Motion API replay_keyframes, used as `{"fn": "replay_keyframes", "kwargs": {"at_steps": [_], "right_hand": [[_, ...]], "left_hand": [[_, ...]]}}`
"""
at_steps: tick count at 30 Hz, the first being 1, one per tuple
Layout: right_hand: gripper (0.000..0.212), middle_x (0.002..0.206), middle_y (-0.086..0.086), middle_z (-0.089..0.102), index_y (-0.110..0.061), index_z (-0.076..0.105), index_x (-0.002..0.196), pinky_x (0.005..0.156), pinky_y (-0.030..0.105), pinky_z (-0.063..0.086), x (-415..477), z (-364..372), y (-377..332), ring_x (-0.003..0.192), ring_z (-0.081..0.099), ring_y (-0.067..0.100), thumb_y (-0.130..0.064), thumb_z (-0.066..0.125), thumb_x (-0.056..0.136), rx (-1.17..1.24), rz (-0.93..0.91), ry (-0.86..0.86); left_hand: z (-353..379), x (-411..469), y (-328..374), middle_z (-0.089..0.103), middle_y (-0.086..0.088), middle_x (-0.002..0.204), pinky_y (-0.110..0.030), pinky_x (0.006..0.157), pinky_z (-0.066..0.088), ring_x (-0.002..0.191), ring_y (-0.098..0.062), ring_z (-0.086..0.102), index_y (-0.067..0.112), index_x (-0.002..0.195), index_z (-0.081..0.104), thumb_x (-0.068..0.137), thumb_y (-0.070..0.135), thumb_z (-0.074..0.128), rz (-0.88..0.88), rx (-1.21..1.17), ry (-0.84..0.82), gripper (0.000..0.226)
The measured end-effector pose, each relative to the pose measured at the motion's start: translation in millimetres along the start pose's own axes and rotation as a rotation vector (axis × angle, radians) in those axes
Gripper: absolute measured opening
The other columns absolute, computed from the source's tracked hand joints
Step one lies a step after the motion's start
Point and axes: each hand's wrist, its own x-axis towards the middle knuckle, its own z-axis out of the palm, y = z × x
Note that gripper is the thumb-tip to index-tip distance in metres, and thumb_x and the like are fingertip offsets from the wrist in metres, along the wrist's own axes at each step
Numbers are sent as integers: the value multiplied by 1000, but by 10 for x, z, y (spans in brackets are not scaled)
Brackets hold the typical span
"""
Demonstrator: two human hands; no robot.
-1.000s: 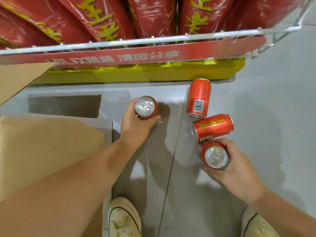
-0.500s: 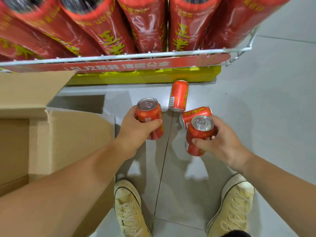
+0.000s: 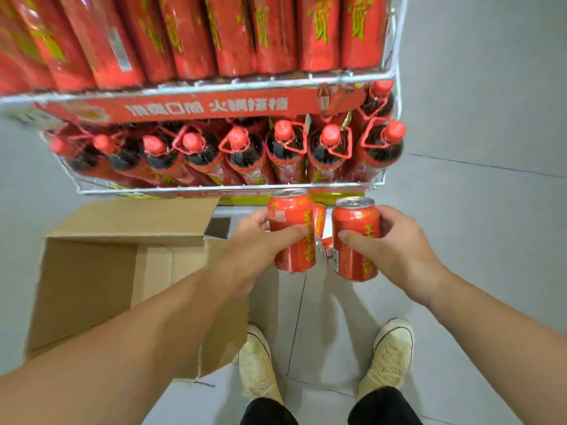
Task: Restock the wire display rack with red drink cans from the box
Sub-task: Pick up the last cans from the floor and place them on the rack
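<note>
Red left can [image 3: 291, 233], upright, clamped in the left hand [image 3: 256, 240]: thumb across the front, fingers curled round the back. Red right can [image 3: 356, 240], upright as well, clamped the same way in the right hand [image 3: 397, 245], thumb on the front, fingers round the far side. Side by side, near each other but apart, silver tops up, held above the grey floor [image 3: 491, 240] just in front of the lower shelf of the wire rack [image 3: 245, 85]. Glimpsed in the gap between them, two floor cans [image 3: 319, 219] down on the tiles, mostly hidden. Left of the hands, an open cardboard box [image 3: 122, 256], flap raised toward the rack, left forearm across its near corner. On the lower shelf, a row of dark bottles [image 3: 285, 148] with red caps; on the shelf above, red wrapped packs [image 3: 233, 35], with a red banner [image 3: 214, 107] along the wire edge. Under the arms, two pale shoes [image 3: 257, 363] on the tiles.
</note>
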Motion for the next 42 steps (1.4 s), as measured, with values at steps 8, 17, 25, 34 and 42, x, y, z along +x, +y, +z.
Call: {"fn": "replay_keyframes", "kwargs": {"at_steps": [8, 17, 25, 34, 42], "right_hand": [[34, 87, -12, 72, -30, 67, 100, 65, 25, 57, -968, -312, -1544, 72, 68, -1, -37, 85, 71, -35, -117, 136], [31, 78, -15, 72, -29, 68, 89, 65, 24, 56, -1953, -565, -3205, 68, 68, -1, -44, 85, 69, -21, -294, 275], [31, 76, -11, 71, -24, 66, 80, 74, 36, 59, -2767, -792, -4434, 71, 69, 9, -47, 83, 70, -32, -439, 392], [31, 71, -5, 72, -21, 69, 80, 69, 41, 61, -3581, -843, -5552, 65, 70, 14, -46, 82, 70, 6, -593, 462], [27, 67, -6, 72, -23, 68, 79, 65, 41, 61, -4015, -872, -6413, 59, 69, 11, -45, 82, 71, 9, -701, 481]], "left_hand": [[-88, -1194, 1388, 78, 0, 86, -33, 70, 58, 78, -15, 75, 18, 106, 68, 69, 26, 70, 136, -149, -55, 38], [-230, -2396, 2862, 77, -6, 107, -40, 80, 58, 97, -22, 74, 21, 125, 62, 71, 29, 76, 280, -46, -175, 56], [-428, -3324, 3911, 76, -5, 116, -46, 92, 58, 106, -24, 73, 24, 132, 57, 76, 35, 85, 474, 14, -132, 64], [-805, -4312, 4899, 72, -1, 120, -44, 94, 58, 103, -16, 74, 23, 129, 52, 72, 50, 87, 701, 55, 34, 72], [-1104, -4977, 5733, 75, 10, 101, -22, 78, 54, 94, -8, 72, 31, 103, 66, 71, 47, 90, 876, 106, 224, 43]]}}
